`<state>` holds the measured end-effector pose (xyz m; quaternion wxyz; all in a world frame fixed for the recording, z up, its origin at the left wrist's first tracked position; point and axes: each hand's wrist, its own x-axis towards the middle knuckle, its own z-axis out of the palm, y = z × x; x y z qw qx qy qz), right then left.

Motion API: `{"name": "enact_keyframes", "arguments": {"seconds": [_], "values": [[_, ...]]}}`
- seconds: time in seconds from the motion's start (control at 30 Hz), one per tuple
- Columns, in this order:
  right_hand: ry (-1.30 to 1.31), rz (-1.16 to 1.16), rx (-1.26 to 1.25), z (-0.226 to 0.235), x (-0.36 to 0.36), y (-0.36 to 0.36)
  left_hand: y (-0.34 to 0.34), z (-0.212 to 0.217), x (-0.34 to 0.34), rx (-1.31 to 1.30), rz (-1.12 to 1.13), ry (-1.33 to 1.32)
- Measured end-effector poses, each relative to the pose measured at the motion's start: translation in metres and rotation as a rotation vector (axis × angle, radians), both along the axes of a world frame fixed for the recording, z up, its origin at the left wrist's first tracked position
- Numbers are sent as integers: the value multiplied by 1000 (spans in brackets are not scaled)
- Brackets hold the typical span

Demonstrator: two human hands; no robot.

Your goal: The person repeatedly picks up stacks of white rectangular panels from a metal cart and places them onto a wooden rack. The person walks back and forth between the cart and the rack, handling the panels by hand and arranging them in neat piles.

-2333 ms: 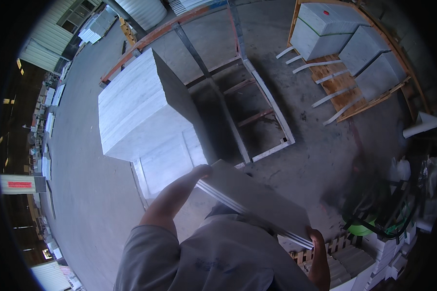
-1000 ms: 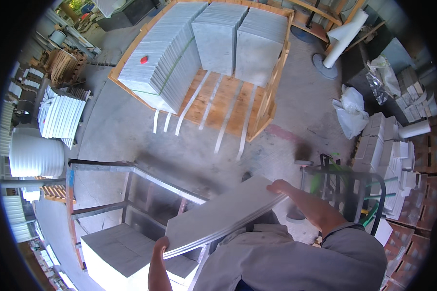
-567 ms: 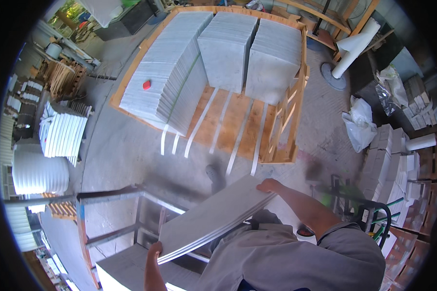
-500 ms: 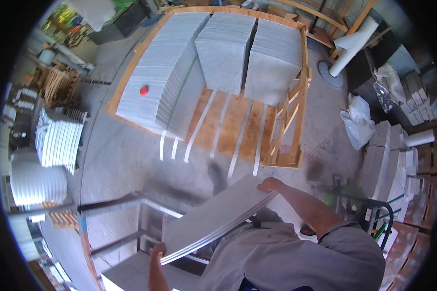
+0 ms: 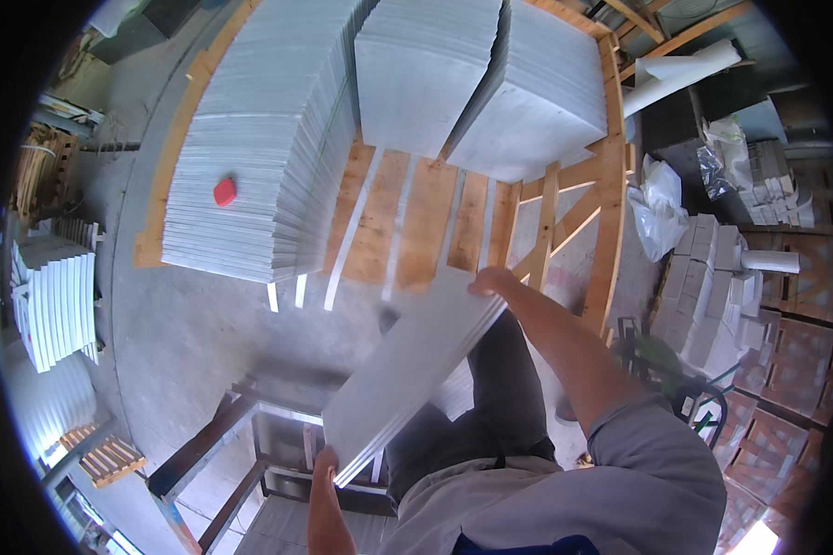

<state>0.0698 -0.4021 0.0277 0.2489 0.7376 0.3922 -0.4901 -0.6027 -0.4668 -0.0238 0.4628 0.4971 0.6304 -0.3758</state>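
A small stack of thin, pale grey stone tiles [image 5: 407, 370] is held tilted in front of my body, its layered long edge facing me. At the lower left end, my left hand [image 5: 326, 464] is closed on the corner of the stack. My right hand [image 5: 492, 283] grips the far right end, thumb over the top face. Beyond them stands an open wooden crate [image 5: 611, 185] with bare floor boards and white strips. Inside it, similar tiles stand on edge in a long left row [image 5: 241, 120], a middle row [image 5: 416, 92] and a right row [image 5: 537, 120].
A red block [image 5: 225, 191] rests on the left row. A metal frame [image 5: 222, 444] stands low at my left. White slabs [image 5: 55, 310] stand at the far left. Stacked white boxes [image 5: 699, 277], a plastic bag [image 5: 659, 208] and a white roll [image 5: 685, 74] are on the right.
The crate now appears nearer and larger, and the metal frame has shifted down in view. Both hands still grip the tiles, which are angled more steeply.
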Motion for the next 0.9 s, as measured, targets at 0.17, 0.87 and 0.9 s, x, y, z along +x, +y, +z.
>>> {"name": "enact_keyframes", "arguments": {"seconds": [0.17,0.87,0.9], "values": [[-9,81,-21,-69,19,57,-10,-52,19,-28,490,44],[-6,117,-6,-237,52,190,43,-58,189,-162,775,300],[-117,9,285,-227,50,184,46,-52,193,-147,848,320]]}}
